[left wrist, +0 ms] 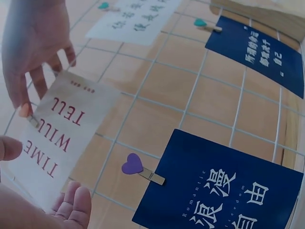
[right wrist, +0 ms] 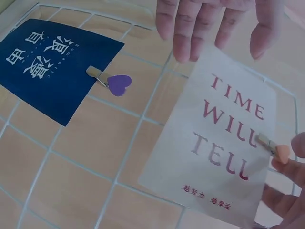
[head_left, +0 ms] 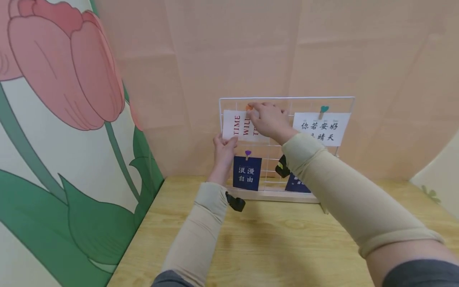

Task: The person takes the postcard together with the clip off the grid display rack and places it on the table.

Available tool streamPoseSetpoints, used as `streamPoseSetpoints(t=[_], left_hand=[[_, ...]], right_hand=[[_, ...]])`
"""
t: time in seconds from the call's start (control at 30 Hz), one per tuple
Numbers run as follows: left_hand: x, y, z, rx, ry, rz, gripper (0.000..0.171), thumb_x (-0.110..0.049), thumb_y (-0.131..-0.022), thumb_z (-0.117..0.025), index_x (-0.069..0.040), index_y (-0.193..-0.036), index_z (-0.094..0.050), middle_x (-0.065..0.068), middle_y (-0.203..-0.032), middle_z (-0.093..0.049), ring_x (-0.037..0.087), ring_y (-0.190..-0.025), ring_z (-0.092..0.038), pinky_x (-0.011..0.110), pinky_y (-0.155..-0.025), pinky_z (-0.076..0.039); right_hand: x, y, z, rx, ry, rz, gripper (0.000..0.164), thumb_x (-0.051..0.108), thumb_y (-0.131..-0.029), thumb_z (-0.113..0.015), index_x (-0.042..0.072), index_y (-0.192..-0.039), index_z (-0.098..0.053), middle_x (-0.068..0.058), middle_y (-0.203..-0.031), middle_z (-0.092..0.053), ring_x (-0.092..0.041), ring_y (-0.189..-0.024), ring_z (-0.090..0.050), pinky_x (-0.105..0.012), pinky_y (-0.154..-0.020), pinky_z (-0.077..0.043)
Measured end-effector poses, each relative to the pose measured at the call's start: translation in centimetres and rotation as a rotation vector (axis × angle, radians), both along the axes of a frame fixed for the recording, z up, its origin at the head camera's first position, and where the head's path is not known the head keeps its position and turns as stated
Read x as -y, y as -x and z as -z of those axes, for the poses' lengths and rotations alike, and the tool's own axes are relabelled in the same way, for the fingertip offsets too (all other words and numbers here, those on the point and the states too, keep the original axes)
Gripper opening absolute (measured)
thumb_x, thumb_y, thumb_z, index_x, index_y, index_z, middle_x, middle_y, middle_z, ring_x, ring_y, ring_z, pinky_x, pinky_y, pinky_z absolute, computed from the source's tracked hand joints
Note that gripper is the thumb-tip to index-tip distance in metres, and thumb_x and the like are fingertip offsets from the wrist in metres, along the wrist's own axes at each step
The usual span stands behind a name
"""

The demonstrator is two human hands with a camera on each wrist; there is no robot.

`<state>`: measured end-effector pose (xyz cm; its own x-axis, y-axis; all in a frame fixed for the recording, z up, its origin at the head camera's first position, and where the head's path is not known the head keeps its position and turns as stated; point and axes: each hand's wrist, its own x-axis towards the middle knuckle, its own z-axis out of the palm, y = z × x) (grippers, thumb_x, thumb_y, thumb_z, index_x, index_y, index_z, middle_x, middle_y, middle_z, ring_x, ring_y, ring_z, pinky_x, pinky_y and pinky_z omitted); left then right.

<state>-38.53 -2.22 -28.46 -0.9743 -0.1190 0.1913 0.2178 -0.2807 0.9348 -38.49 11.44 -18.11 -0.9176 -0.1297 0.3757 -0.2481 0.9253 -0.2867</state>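
A peach-toned cloth backdrop [head_left: 208, 52] and a large tulip print [head_left: 64, 67] frame a wood-grain surface [head_left: 258, 239], where a white wire grid [head_left: 290, 97] stands. The white "TIME WILL TELL" card [right wrist: 219, 129] lies against the grid's upper left, above the navy card [head_left: 247, 175], its print running sideways. At its top edge, the right hand [head_left: 270, 121] appears to pinch the heart end of an orange clip [right wrist: 282, 153] between thumb and forefinger, other fingers loose. The left hand [head_left: 224, 153], fingers parted and relaxed, touches the card's lower corner. Whether the clip also bites a wire cannot be told; if it grips paper alone, the card could drop on release. Squeezing the heart might free it, and uneven pressure below could leave it crooked.
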Motion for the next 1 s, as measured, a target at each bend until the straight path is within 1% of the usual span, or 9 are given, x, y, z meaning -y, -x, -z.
streamPoseSetpoints(t=[0.1, 0.23, 0.37, 0.47, 0.57, 0.67, 0.8, 0.9, 1.0], left_hand=[[-0.2, 0.3, 0.2, 0.009, 0.007, -0.047, 0.053, -0.017, -0.095, -0.061, -0.010, -0.139, -0.032, 0.008, -0.104, -0.051, 0.029, -0.105, -0.057, 0.045, -0.093, -0.046], [-0.6, 0.5, 0.4, 0.009, 0.007, -0.111, 0.047, -0.014, -0.096, -0.060, -0.009, -0.135, -0.035, 0.007, -0.102, -0.051, 0.026, -0.096, -0.060, 0.044, -0.087, -0.049], [-0.7, 0.4, 0.5, 0.002, 0.013, -0.133, 0.036, -0.012, -0.097, -0.058, -0.008, -0.128, -0.038, 0.008, -0.102, -0.050, 0.024, -0.090, -0.061, 0.044, -0.085, -0.050], [-0.6, 0.5, 0.6, -0.002, 0.019, -0.138, 0.030, -0.012, -0.098, -0.055, -0.009, -0.124, -0.040, 0.009, -0.102, -0.050, 0.024, -0.088, -0.061, 0.044, -0.085, -0.050], [-0.5, 0.7, 0.7, -0.010, 0.042, -0.140, 0.023, -0.008, -0.099, -0.050, -0.007, -0.120, -0.041, 0.011, -0.101, -0.053, 0.025, -0.084, -0.061, 0.046, -0.085, -0.049], [-0.5, 1.0, 0.9, -0.010, 0.075, -0.160, 0.017, -0.006, -0.100, -0.047, -0.006, -0.116, -0.043, 0.011, -0.099, -0.057, 0.023, -0.079, -0.061, 0.044, -0.083, -0.049], [-0.5, 1.2, 1.1, -0.002, 0.090, -0.183, 0.014, -0.007, -0.100, -0.046, -0.008, -0.114, -0.047, 0.009, -0.096, -0.059, 0.018, -0.074, -0.059, 0.041, -0.080, -0.049], [-0.5, 1.2, 1.1, 0.000, 0.079, -0.171, 0.012, -0.007, -0.100, -0.046, -0.006, -0.111, -0.050, 0.008, -0.095, -0.060, 0.017, -0.072, -0.059, 0.040, -0.079, -0.048], [-0.4, 1.1, 1.1, 0.012, 0.085, -0.157, 0.010, -0.008, -0.101, -0.045, -0.007, -0.109, -0.051, 0.007, -0.095, -0.061, 0.020, -0.075, -0.060, 0.036, -0.077, -0.046]], right_hand=[[0.0, 0.4, 0.2, -0.030, 0.061, 0.005, 0.048, 0.046, -0.103, -0.032, 0.024, -0.143, -0.047, -0.006, -0.142, -0.050, -0.035, -0.135, -0.033, -0.063, -0.107, -0.010], [0.1, 0.9, 0.5, -0.066, 0.161, -0.003, 0.039, 0.044, -0.102, -0.039, 0.022, -0.129, -0.058, -0.004, -0.127, -0.061, -0.035, -0.128, -0.040, -0.061, -0.107, -0.009], [0.2, 0.9, 0.6, -0.087, 0.216, -0.004, 0.033, 0.041, -0.101, -0.045, 0.019, -0.121, -0.062, -0.005, -0.120, -0.063, -0.033, -0.123, -0.045, -0.060, -0.108, -0.009], [0.3, 0.9, 0.6, -0.089, 0.236, -0.011, 0.033, 0.040, -0.101, -0.047, 0.018, -0.119, -0.063, -0.004, -0.116, -0.065, -0.031, -0.121, -0.047, -0.060, -0.108, -0.009], [0.3, 0.8, 0.5, -0.090, 0.248, -0.014, 0.033, 0.041, -0.101, -0.047, 0.018, -0.118, -0.063, -0.003, -0.110, -0.066, -0.030, -0.120, -0.047, -0.059, -0.109, -0.009], [0.5, 0.8, 0.7, -0.100, 0.268, -0.026, 0.031, 0.039, -0.101, -0.048, 0.017, -0.116, -0.063, -0.004, -0.105, -0.066, -0.029, -0.120, -0.046, -0.058, -0.109, -0.009], [0.5, 0.9, 0.9, -0.108, 0.288, -0.037, 0.028, 0.038, -0.101, -0.049, 0.017, -0.112, -0.063, -0.003, -0.107, -0.064, -0.029, -0.119, -0.045, -0.057, -0.110, -0.007], [0.4, 1.0, 0.9, -0.106, 0.289, -0.028, 0.027, 0.038, -0.101, -0.048, 0.018, -0.109, -0.063, -0.002, -0.105, -0.063, -0.027, -0.116, -0.046, -0.056, -0.110, -0.008], [0.4, 1.0, 0.9, -0.101, 0.305, -0.025, 0.025, 0.038, -0.101, -0.048, 0.017, -0.103, -0.062, -0.001, -0.097, -0.064, -0.026, -0.110, -0.050, -0.055, -0.110, -0.008]])
